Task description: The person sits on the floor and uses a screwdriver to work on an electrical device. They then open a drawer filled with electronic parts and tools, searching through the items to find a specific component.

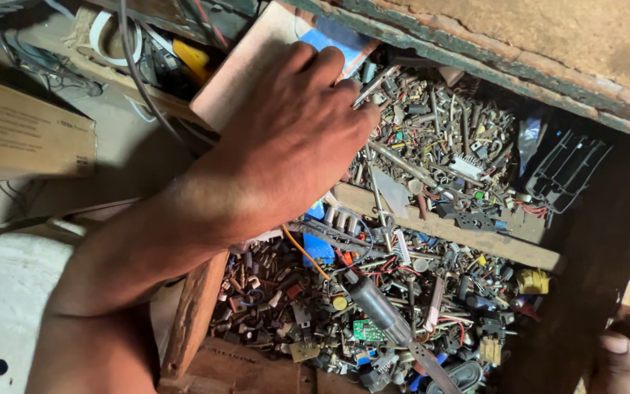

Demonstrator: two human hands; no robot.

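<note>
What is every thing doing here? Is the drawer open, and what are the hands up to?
Wooden drawer: pulled open, full of small parts.
Wooden divider: lying across the drawer, splitting it in two.
Left hand: fingers bent, reaching into the far compartment.
Right hand: at the drawer's right edge, mostly out of view.
Screwdriver: lying loose on the parts.
Cardboard box: closed.
</note>
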